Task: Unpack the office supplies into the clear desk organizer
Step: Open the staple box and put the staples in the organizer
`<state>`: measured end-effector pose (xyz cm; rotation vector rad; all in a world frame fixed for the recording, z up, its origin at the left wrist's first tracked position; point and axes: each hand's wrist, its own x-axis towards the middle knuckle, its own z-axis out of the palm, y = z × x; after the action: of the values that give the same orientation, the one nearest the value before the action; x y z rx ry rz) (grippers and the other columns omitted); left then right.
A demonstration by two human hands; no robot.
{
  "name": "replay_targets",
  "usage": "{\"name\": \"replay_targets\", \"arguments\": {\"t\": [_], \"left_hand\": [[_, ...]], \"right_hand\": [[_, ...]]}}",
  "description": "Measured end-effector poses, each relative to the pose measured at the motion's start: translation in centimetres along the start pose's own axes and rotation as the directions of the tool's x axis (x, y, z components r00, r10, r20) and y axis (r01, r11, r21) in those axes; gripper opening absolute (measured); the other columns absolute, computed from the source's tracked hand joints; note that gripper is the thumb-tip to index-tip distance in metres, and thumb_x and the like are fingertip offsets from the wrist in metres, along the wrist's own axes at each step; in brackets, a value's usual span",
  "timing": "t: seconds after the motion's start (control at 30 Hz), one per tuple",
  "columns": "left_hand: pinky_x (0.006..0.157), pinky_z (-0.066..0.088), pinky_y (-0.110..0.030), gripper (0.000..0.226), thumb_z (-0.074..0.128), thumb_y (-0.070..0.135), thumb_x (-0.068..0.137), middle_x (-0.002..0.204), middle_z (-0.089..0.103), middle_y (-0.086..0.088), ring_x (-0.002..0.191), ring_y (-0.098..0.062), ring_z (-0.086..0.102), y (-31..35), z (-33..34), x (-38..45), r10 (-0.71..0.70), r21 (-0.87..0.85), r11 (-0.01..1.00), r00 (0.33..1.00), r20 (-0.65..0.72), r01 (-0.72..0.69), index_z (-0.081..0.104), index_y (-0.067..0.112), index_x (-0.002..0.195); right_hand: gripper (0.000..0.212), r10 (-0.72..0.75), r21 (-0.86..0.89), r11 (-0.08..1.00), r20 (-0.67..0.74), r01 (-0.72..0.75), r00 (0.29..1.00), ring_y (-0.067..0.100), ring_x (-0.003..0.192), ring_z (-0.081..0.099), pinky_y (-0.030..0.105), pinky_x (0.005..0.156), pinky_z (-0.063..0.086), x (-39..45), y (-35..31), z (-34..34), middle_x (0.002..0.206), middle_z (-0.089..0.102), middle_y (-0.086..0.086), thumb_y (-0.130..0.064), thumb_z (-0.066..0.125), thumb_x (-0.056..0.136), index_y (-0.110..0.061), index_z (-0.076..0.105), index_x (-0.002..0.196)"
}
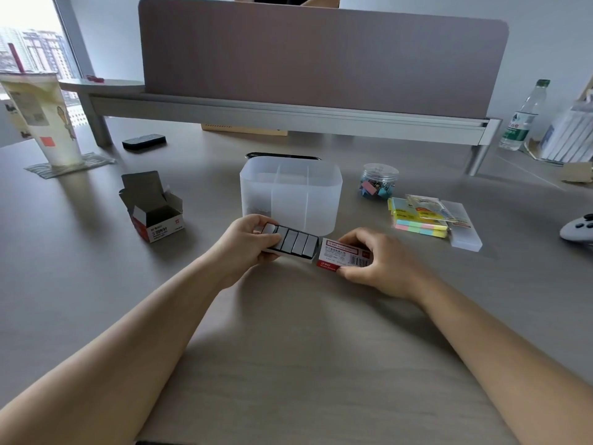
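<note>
My left hand (248,240) grips the tray of staples (293,242), my right hand (373,261) pinches its red-and-white sleeve (345,255), both held just in front of the clear desk organizer (290,194) at mid-worktop (288,348), slightly toward the far edge.

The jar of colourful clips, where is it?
In the head view, the jar of clips stands on the desk just right of the clear organizer, behind the sticky notes.
</note>
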<state>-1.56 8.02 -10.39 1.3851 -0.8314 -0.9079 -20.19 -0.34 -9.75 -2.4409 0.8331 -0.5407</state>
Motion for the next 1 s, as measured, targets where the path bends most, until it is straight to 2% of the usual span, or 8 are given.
{"name": "replay_targets", "arguments": {"t": [0.17, 0.33, 0.5, 0.57, 0.67, 0.8, 0.9, 1.0], "left_hand": [[0.047, 0.050, -0.012, 0.016, 0.045, -0.004, 0.088, 0.080, 0.047, -0.007, 0.065, -0.015, 0.049, 0.0, -0.1, -0.5, -0.010, -0.050, 0.999, 1.000, 0.022, 0.011, 0.050, 0.010, 0.093], [0.056, 0.056, -0.025, 0.018, 0.041, -0.003, 0.090, 0.089, 0.052, -0.011, 0.075, -0.021, 0.058, 0.3, 0.3, -0.7, -0.073, -0.162, 0.983, 0.995, 0.065, 0.083, 0.047, 0.013, 0.087], [0.057, 0.055, -0.020, 0.015, 0.049, 0.000, 0.087, 0.089, 0.050, -0.005, 0.072, -0.015, 0.057, 0.4, 0.5, -0.7, -0.067, -0.135, 0.988, 0.992, 0.103, 0.080, 0.049, 0.013, 0.095], [0.064, 0.055, -0.018, 0.038, 0.057, -0.005, 0.079, 0.092, 0.051, -0.002, 0.074, -0.014, 0.058, 0.1, 0.1, -0.6, -0.041, -0.053, 0.997, 0.984, 0.172, 0.051, 0.045, 0.016, 0.109], [0.068, 0.049, -0.009, 0.056, 0.067, -0.006, 0.071, 0.092, 0.053, 0.003, 0.072, -0.003, 0.056, 0.0, -0.3, -0.6, 0.029, 0.303, 0.948, 0.973, 0.228, -0.099, 0.044, 0.025, 0.112], [0.049, 0.034, -0.006, 0.042, 0.075, 0.006, 0.066, 0.070, 0.046, 0.010, 0.051, 0.000, 0.045, 0.1, -0.1, -0.4, 0.144, 0.580, 0.775, 0.964, 0.222, -0.250, 0.052, 0.027, 0.094], [0.054, 0.032, -0.007, 0.036, 0.078, 0.018, 0.064, 0.086, 0.049, 0.007, 0.068, -0.007, 0.042, 0.0, -0.4, -0.3, 0.198, 0.661, 0.690, 0.955, 0.220, -0.295, 0.053, 0.027, 0.088], [0.064, 0.034, -0.005, 0.035, 0.078, 0.018, 0.064, 0.088, 0.053, 0.009, 0.078, -0.009, 0.047, -0.2, -0.7, -0.2, 0.220, 0.641, 0.701, 0.950, 0.222, -0.312, 0.054, 0.025, 0.088]], "right_hand": [[0.041, -0.028, 0.050, 0.998, -0.020, 0.029, 0.999, 0.009, 0.091, 0.052, -0.003, 0.066, 0.039, -0.3, -0.4, 0.4, 0.103, 0.055, -0.003, -0.017, 0.068, 0.074, -0.016, 0.052, 0.112], [0.043, -0.033, 0.075, 0.997, -0.027, 0.035, 0.999, 0.008, 0.095, 0.054, 0.002, 0.070, 0.040, -0.1, -0.4, 0.5, 0.103, 0.056, -0.007, -0.015, 0.068, 0.074, -0.020, 0.052, 0.113], [0.039, -0.045, 0.078, 0.996, -0.004, 0.045, 0.999, 0.005, 0.087, 0.054, 0.003, 0.068, 0.041, -0.2, -0.3, 0.5, 0.099, 0.056, -0.007, -0.017, 0.066, 0.076, -0.020, 0.052, 0.113], [0.038, -0.042, 0.095, 0.994, -0.009, 0.043, 0.999, 0.008, 0.089, 0.056, 0.009, 0.073, 0.043, -0.1, -0.2, 0.4, 0.100, 0.058, -0.006, -0.016, 0.065, 0.077, -0.020, 0.053, 0.112], [0.037, -0.027, 0.128, 0.991, -0.020, 0.029, 0.999, 0.010, 0.092, 0.058, 0.016, 0.078, 0.045, 0.0, -0.1, 0.2, 0.100, 0.060, -0.005, -0.013, 0.065, 0.076, -0.020, 0.055, 0.111], [0.038, -0.040, 0.111, 0.993, 0.011, 0.038, 0.999, 0.001, 0.087, 0.055, 0.003, 0.072, 0.041, 0.0, 0.0, 0.2, 0.099, 0.058, -0.008, -0.013, 0.066, 0.075, -0.021, 0.055, 0.110], [0.037, -0.044, 0.091, 0.995, 0.035, 0.040, 0.998, -0.005, 0.082, 0.052, -0.003, 0.067, 0.039, 0.0, 0.0, 0.1, 0.097, 0.057, -0.010, -0.012, 0.066, 0.075, -0.021, 0.055, 0.109], [0.037, -0.031, 0.079, 0.996, 0.037, 0.028, 0.999, -0.007, 0.080, 0.051, -0.004, 0.066, 0.037, 0.2, 0.1, -0.1, 0.095, 0.057, -0.010, -0.011, 0.065, 0.074, -0.019, 0.057, 0.110]]}}
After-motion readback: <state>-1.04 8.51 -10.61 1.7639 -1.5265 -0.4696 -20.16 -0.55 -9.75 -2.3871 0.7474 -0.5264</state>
